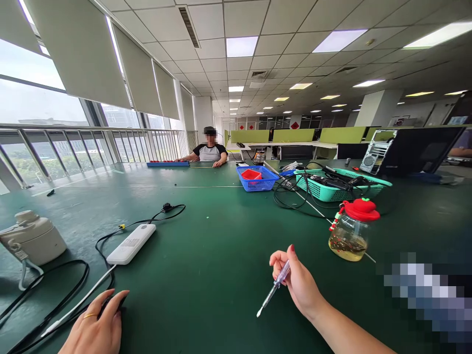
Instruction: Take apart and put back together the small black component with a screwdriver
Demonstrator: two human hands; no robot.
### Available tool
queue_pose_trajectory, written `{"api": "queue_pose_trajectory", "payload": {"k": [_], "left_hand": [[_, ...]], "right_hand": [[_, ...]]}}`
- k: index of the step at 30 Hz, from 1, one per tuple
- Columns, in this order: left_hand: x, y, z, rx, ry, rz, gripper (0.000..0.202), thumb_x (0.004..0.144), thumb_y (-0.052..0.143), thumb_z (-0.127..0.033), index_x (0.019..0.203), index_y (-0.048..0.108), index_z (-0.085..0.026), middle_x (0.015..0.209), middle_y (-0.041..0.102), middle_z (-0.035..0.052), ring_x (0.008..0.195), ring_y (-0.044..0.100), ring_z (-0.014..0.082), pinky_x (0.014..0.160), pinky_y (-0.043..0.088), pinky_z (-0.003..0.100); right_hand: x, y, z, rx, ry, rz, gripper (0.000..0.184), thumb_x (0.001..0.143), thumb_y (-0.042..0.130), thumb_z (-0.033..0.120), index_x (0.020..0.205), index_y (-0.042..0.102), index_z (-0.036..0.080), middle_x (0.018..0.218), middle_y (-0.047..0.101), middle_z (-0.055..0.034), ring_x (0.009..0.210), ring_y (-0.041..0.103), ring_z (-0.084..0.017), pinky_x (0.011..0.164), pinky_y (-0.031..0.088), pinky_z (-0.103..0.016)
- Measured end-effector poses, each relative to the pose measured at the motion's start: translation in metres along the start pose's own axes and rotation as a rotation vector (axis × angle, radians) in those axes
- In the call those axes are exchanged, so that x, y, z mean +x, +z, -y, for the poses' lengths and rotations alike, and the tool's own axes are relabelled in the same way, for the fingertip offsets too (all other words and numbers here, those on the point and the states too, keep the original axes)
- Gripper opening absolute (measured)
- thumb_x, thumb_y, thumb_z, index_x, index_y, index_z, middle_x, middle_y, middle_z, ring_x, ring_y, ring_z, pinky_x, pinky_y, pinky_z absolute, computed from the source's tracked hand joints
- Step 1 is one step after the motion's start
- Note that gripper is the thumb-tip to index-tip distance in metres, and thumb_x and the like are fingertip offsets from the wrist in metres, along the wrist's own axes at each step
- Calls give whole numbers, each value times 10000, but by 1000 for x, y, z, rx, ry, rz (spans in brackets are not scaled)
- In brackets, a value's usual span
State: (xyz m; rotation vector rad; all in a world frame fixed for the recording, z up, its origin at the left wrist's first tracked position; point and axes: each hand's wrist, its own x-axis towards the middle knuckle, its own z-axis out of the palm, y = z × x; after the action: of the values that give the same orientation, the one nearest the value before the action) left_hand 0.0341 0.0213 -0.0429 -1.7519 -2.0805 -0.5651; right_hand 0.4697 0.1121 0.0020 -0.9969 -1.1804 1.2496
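My right hand (pixel 298 282) is closed on a clear-handled screwdriver (pixel 275 288), its tip pointing down and left just above the green table (pixel 206 246). My left hand (pixel 96 327) rests at the near edge, its fingers curled over a small black object that I cannot make out, among black cables (pixel 55 305). A white power strip (pixel 131 244) lies beyond my left hand with its white cord running toward it.
A glass jar with a red lid (pixel 349 230) stands right of my right hand. A white jug (pixel 31 238) sits far left. Blue (pixel 257 179) and teal (pixel 341 186) baskets with cables lie further back. A person (pixel 209 150) sits at the far end.
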Motion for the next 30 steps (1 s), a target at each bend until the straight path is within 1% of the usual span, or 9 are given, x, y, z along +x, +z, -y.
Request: {"api": "queue_pose_trajectory", "payload": {"k": [3, 6, 12, 18, 21, 23, 25, 27, 30], "left_hand": [[1, -2, -6, 102, 47, 13, 481, 906, 283, -354, 1223, 573, -137, 1294, 537, 193, 1023, 638, 305, 952, 493, 464], [4, 1, -6, 95, 39, -13, 522, 903, 258, -379, 1189, 599, -106, 1245, 562, 216, 983, 650, 320, 909, 514, 470], [9, 0, -7, 62, -19, -25, 529, 891, 274, -440, 1160, 611, -133, 1253, 558, 201, 993, 645, 328, 849, 538, 467], [7, -1, -4, 47, -5, 14, 478, 886, 279, -324, 1169, 599, -111, 1241, 571, 205, 936, 662, 307, 869, 523, 463], [5, 3, -1, 52, 1, 47, 455, 868, 316, -304, 1200, 583, -143, 1259, 579, 173, 954, 661, 293, 902, 511, 450], [4, 4, 0, 53, 9, 62, 462, 869, 317, -312, 1211, 579, -147, 1270, 578, 166, 979, 654, 292, 933, 497, 448], [4, 5, -1, 53, 8, 66, 484, 876, 305, -346, 1198, 591, -125, 1264, 577, 182, 1000, 645, 304, 957, 482, 458], [5, 4, -3, 70, -17, 49, 513, 882, 299, -397, 1169, 611, -109, 1247, 581, 201, 1010, 636, 321, 959, 476, 474], [6, 1, -4, 100, -42, 22, 521, 886, 302, -440, 1141, 630, -126, 1194, 614, 191, 988, 636, 326, 938, 476, 488]], "right_hand": [[-3, 2, -2, 23, -3, 14, 714, 834, 271, 808, 698, 595, 186, 523, 379, 29, 518, 337, -122, 530, 265, -269], [-5, 3, 0, 19, -15, 25, 713, 834, 275, 807, 701, 600, 186, 516, 391, 28, 513, 339, -122, 532, 264, -273], [-5, 0, -4, -1, -22, 29, 744, 814, 254, 832, 704, 607, 187, 522, 397, 28, 513, 340, -123, 536, 270, -277], [-6, -1, -5, -16, -18, 29, 754, 803, 250, 842, 704, 612, 189, 537, 409, 24, 516, 342, -124, 544, 284, -283], [-6, -1, -5, -28, -22, 32, 756, 802, 249, 844, 696, 613, 189, 539, 408, 23, 516, 342, -126, 543, 282, -284], [-6, -1, -5, -33, -24, 36, 756, 799, 253, 846, 694, 612, 188, 540, 410, 23, 514, 342, -125, 542, 281, -284], [-6, 0, -4, -34, -25, 39, 752, 800, 260, 844, 695, 611, 188, 540, 411, 24, 512, 345, -124, 540, 284, -281], [-6, -1, -4, -34, -25, 39, 740, 811, 267, 834, 695, 610, 188, 538, 414, 24, 509, 346, -122, 537, 287, -278], [-5, -1, -4, -38, -34, 44, 711, 843, 278, 797, 687, 609, 188, 530, 418, 25, 503, 348, -118, 531, 288, -272]]}}
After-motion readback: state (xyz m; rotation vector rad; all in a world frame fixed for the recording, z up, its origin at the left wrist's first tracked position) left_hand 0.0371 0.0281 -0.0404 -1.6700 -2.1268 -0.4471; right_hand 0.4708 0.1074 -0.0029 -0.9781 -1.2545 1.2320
